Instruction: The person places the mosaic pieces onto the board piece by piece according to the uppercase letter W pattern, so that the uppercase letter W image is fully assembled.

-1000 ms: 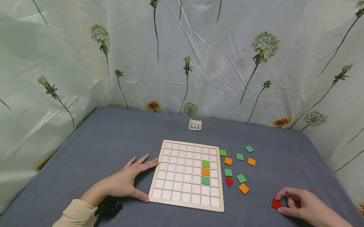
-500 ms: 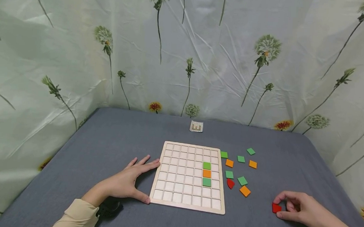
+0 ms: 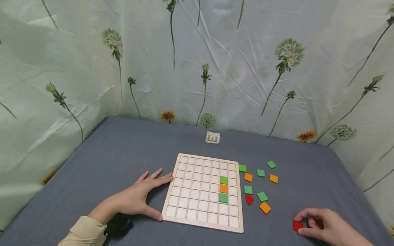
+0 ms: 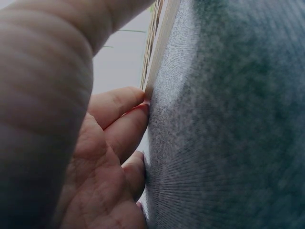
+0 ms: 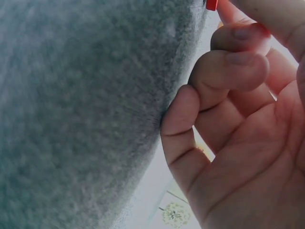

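Observation:
A wooden grid board [image 3: 192, 204] lies flat in the middle of the table in the head view. Three tiles sit in one of its right-hand columns: a light green tile [image 3: 224, 180], an orange tile [image 3: 224, 188] and a darker green tile [image 3: 223, 198]. My left hand [image 3: 135, 196] is spread beside the board, thumb and fingertips touching its left edge. Off to the right, my right hand [image 3: 326, 225] pinches a red tile [image 3: 297, 225] between thumb and index finger, low over the cloth. The right wrist view shows its other fingers [image 5: 228, 71] curled in.
Between board and right hand lie several loose green and orange tiles, among them an orange tile [image 3: 264, 207] and a red piece with a curved side [image 3: 249, 199]. A small printed card [image 3: 212, 137] lies behind the board. A flowered curtain [image 3: 187, 54] rises behind the table.
The right hand has shifted very slightly with the red tile in its pinch. The head view has tilted a little; the left hand stays at the board's edge.

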The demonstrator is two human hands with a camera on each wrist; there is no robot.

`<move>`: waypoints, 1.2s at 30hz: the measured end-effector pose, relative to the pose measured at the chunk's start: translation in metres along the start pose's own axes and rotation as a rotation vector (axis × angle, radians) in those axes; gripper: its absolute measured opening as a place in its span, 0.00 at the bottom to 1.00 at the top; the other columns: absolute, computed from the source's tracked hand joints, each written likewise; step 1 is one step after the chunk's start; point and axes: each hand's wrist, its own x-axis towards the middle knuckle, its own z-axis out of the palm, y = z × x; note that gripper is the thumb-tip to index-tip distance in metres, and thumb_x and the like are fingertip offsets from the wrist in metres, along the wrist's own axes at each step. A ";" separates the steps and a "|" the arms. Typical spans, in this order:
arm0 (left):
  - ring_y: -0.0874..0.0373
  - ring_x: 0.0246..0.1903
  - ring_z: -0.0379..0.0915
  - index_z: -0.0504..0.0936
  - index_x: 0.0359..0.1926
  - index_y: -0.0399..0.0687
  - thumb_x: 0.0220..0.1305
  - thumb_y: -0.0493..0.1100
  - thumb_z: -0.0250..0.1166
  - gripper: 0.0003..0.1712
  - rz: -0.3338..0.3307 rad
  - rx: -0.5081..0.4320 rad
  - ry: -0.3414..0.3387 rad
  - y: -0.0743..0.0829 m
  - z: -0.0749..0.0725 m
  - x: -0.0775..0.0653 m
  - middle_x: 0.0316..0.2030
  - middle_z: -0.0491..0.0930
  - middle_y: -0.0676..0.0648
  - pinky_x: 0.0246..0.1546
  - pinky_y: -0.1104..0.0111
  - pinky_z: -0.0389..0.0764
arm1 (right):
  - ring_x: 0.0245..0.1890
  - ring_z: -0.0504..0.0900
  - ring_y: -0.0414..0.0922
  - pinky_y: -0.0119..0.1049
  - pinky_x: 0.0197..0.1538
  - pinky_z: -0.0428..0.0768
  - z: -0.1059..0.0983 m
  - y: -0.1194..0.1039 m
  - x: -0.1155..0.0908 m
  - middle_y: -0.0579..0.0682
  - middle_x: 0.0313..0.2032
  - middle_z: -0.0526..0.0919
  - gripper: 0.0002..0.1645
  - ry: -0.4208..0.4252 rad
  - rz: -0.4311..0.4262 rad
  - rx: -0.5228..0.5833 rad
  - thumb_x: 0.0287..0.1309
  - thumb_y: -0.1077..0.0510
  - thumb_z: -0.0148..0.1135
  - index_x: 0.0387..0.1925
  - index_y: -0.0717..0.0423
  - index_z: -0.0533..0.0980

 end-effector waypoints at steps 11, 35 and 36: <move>0.35 0.87 0.38 0.61 0.85 0.56 0.46 0.64 0.87 0.69 0.009 0.003 0.005 -0.001 0.000 0.000 0.85 0.58 0.47 0.80 0.28 0.31 | 0.22 0.64 0.26 0.30 0.27 0.67 0.000 -0.015 0.008 0.31 0.23 0.66 0.09 0.062 0.022 -0.078 0.68 0.56 0.73 0.46 0.55 0.85; 0.37 0.87 0.37 0.61 0.85 0.57 0.46 0.63 0.87 0.69 -0.018 -0.008 0.000 0.001 -0.001 0.000 0.85 0.58 0.47 0.81 0.31 0.29 | 0.21 0.64 0.28 0.30 0.25 0.66 0.016 -0.079 0.051 0.33 0.22 0.67 0.13 0.039 -0.049 -0.078 0.63 0.48 0.78 0.45 0.48 0.87; 0.37 0.87 0.37 0.61 0.85 0.57 0.46 0.63 0.87 0.69 -0.019 -0.008 -0.001 0.001 -0.001 0.000 0.85 0.58 0.47 0.81 0.31 0.30 | 0.21 0.64 0.28 0.30 0.25 0.66 0.017 -0.081 0.052 0.33 0.22 0.67 0.13 0.036 -0.054 -0.077 0.62 0.48 0.78 0.45 0.48 0.86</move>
